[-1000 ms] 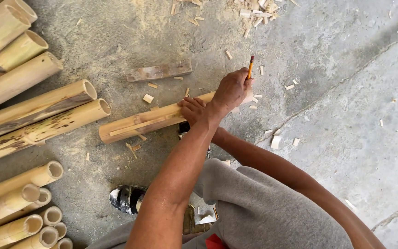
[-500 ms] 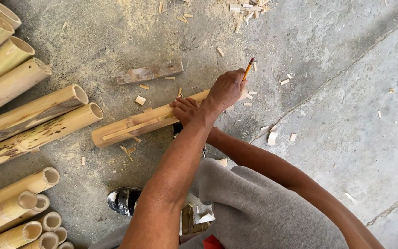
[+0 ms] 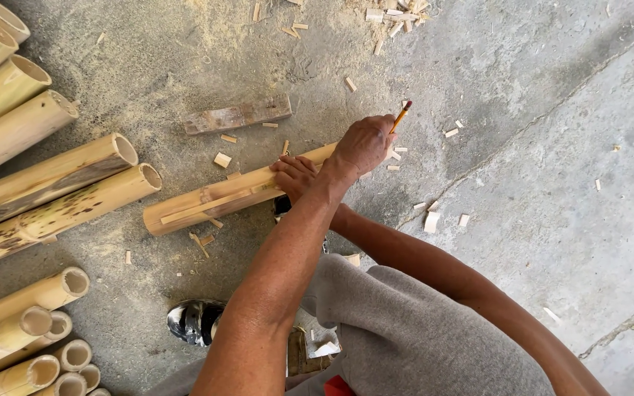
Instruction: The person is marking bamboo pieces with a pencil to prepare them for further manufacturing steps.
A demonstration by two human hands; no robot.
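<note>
Stacked bamboo poles point(image 3: 45, 176) lie at the left on the concrete floor point(image 3: 552, 183). Mid-frame, a short pale bamboo piece point(image 3: 207, 202) with a thin strip along it rests on the floor. One hand point(image 3: 295, 176) presses flat on it; beside it, the other hand point(image 3: 365, 143) grips an orange pencil point(image 3: 401, 116).

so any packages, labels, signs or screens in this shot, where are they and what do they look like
None in view. There are only bare bamboo poles stacked at left, one short bamboo piece under the hands on the concrete floor, a flat wood offcut beyond it, scattered chips, and an orange pencil in one hand.
</note>
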